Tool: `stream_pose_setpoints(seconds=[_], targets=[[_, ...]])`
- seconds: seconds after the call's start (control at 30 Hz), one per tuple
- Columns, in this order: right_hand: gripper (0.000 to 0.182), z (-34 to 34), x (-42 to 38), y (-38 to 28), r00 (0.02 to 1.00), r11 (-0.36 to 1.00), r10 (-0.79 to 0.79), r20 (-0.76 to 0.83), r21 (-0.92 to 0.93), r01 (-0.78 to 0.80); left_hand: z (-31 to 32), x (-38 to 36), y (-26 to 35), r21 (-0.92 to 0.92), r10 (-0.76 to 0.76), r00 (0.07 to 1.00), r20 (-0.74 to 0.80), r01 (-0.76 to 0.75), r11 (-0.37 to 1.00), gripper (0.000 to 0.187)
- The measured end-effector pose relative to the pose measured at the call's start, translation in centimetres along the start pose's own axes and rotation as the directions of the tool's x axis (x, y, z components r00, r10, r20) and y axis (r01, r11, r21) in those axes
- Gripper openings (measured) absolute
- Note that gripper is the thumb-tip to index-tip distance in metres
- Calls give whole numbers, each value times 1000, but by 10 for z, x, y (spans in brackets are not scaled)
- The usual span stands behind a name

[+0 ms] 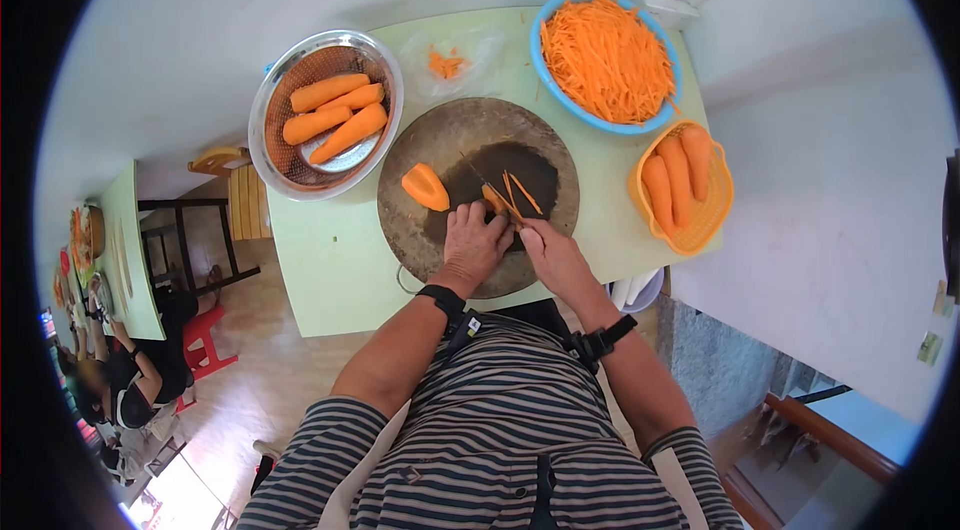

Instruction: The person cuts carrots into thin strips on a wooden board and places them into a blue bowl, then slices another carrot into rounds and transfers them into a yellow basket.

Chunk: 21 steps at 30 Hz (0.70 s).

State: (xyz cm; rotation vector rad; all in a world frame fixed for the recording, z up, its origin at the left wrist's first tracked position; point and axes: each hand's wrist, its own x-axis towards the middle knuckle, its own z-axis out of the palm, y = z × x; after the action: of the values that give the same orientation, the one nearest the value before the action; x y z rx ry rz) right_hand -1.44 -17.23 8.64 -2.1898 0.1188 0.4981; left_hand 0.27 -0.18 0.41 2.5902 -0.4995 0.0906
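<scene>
A round, dark-stained chopping board (420,245) lies on the table in front of me. My left hand (474,242) has its fingers curled down on a piece of carrot (490,197), mostly hidden beneath and behind them. Closed around the handle of a knife (490,182) is my right hand (553,258); the thin dark blade slants up and left beside the carrot piece. Thin carrot strips (525,194) lie just right of the blade. A cut chunk of carrot (425,187) sits on the board's left side.
A metal bowl (258,145) of whole carrots stands left, a blue basin (538,60) of shredded carrot at back right. Right is a yellow basket (680,242) with carrots. A plastic bag (478,65) with carrot scraps lies behind. People sit at another table (125,230) far left.
</scene>
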Motion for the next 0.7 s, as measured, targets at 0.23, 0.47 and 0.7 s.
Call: stream_pose_setpoints(seconds=[0.23,0.47,0.7], targets=[[40,-4,-24,8,998,995,52,-39,90,-48,4,-2,0,-35,-3,996,-94,0,999,23],[39,-6,-53,23,998,998,60,3,13,-60,3,-2,-1,-30,7,998,-60,-9,1000,22],[40,0,-45,8,997,995,80,-7,-56,-80,2,-1,-2,-12,11,999,-45,-11,1000,21]])
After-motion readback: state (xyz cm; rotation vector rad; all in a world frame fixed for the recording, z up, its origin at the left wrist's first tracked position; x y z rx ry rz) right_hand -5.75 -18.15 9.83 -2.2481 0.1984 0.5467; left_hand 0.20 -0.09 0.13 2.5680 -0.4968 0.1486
